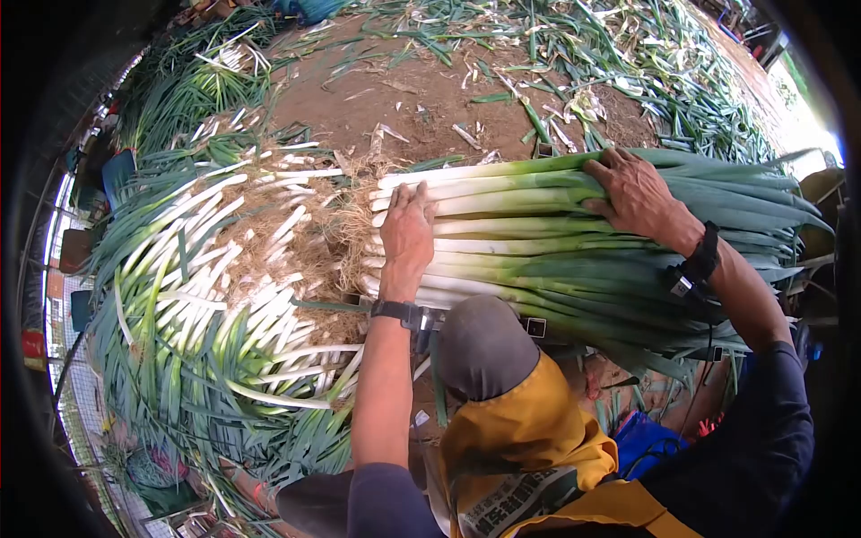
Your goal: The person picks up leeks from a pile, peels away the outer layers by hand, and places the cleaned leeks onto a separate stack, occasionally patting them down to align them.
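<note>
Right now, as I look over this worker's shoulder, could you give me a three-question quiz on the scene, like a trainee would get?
1. True or false: the left hand and the right hand both rest on one bundle of leeks.
2. Which hand lies nearer the white root ends? A) left B) right
3. Fill in: the heap of leeks on the ground lies on the person's ____ side.

Key: 1 true; 2 A; 3 left.
</note>
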Motion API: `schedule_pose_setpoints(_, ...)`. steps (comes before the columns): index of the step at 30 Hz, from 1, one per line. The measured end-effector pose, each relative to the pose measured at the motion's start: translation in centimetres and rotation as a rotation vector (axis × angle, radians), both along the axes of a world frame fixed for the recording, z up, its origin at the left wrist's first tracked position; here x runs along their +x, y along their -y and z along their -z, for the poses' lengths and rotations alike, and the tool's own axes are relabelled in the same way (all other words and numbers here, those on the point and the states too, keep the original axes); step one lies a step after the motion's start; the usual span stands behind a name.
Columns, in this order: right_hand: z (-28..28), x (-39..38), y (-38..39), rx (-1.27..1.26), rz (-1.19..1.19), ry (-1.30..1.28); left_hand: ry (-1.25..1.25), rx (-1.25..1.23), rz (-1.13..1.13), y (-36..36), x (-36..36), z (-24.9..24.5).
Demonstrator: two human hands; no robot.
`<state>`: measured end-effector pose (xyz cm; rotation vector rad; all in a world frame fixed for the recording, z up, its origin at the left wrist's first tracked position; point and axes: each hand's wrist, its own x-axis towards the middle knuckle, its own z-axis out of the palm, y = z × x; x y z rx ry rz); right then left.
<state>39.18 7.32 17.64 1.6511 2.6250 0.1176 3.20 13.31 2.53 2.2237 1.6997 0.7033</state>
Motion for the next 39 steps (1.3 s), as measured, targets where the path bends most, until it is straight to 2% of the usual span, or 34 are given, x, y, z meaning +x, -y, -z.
schedule_pose_setpoints(5,0.1,0.2,-0.6,0.006,-0.092,-0.034,-0.040,-0.029,0.046,1.2,-0.1,0.6)
schedule_pose_setpoints(8,-0.8,-0.4,-0.1,0.129,-0.159,0.038,-0.049,-0.067,0.044,1.4,0.0,1.1)
schedule_pose_setpoints(11,-1.7,-1.4,-0.6,0.364,-0.212,-0.078,-0.068,-0.070,0.036,1.1,0.3,1.4)
schedule_pose_setpoints(14,0.4,-0.9,-1.6,-0.116,0.042,-0.025,-0.046,-0.063,0.060,1.3,0.0,1.7)
schedule_pose_setpoints(17,0.7,-1.1,-0.9,-0.032,0.005,-0.010,-0.034,-0.062,0.088,1.3,-0.3,1.8)
schedule_pose_setpoints(20,0.3,-1.2,-0.5,0.271,-0.261,-0.018,-0.009,-0.112,0.093,1.3,-0.4,1.7)
schedule_pose_setpoints(26,1.5,-1.6,-1.1,0.060,-0.247,0.011,-0.007,-0.077,0.109,1.4,-0.3,2.1)
schedule_pose_setpoints(29,3.1,-1.6,-1.1,0.030,-0.264,-0.062,-0.013,-0.089,0.128,1.2,-0.4,2.0)
schedule_pose_setpoints(30,2.9,-1.5,-1.6,-0.008,-0.251,-0.158,-0.013,-0.097,0.135,1.2,-0.4,2.0)
schedule_pose_setpoints(33,2.0,-1.9,-2.5,-0.099,-0.186,-0.169,-0.058,-0.045,0.083,-0.2,0.8,2.3)
schedule_pose_setpoints(37,2.7,-2.3,-2.2,0.034,-0.237,-0.226,0.014,-0.123,0.080,-0.1,0.7,1.6)
schedule_pose_setpoints(38,1.9,-2.7,-1.8,-0.095,-0.125,-0.187,0.006,-0.138,0.072,-0.3,0.7,1.7)
schedule_pose_setpoints(39,1.8,-2.8,-1.7,-0.042,-0.147,-0.173,-0.011,-0.133,0.060,-0.4,0.9,1.9)
